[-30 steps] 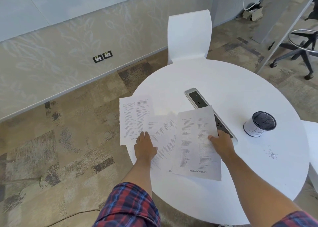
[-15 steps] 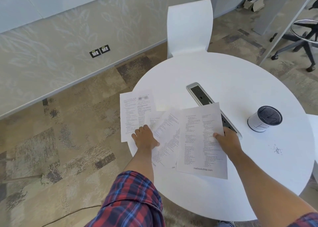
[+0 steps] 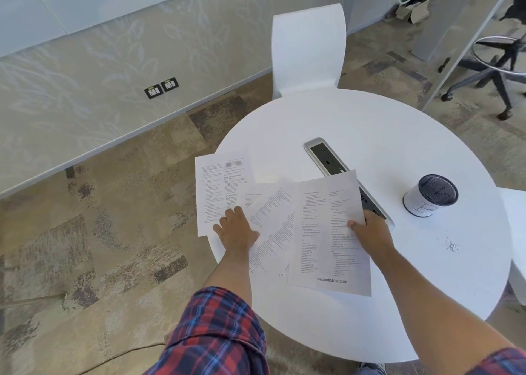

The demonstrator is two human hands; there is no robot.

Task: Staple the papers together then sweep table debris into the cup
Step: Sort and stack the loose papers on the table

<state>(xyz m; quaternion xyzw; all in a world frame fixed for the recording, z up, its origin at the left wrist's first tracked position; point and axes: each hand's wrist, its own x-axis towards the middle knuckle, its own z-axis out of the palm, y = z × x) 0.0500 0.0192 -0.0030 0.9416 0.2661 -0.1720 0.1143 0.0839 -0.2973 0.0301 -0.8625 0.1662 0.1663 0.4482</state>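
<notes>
Several printed sheets lie fanned across the left part of the round white table [image 3: 370, 124]. The leftmost sheet [image 3: 219, 184] overhangs the table's edge. My left hand [image 3: 236, 229] lies flat, fingers spread, on that sheet and the middle sheets [image 3: 273, 221]. My right hand [image 3: 370, 229] holds the right edge of the rightmost sheet [image 3: 327, 232], thumb on top. A white cup [image 3: 429, 195] with a dark inside stands to the right. A small patch of pale debris [image 3: 451, 246] lies in front of the cup. No stapler is in view.
A metal power-socket strip [image 3: 327, 158] is set in the table's middle, partly under the rightmost sheet. A white chair [image 3: 308, 47] stands behind the table. An office chair base [image 3: 495, 61] is at the far right. Patterned carpet lies to the left.
My left hand has slid left from the middle sheets toward the leftmost sheet. My right hand keeps its hold on the rightmost sheet. The view has shifted slightly.
</notes>
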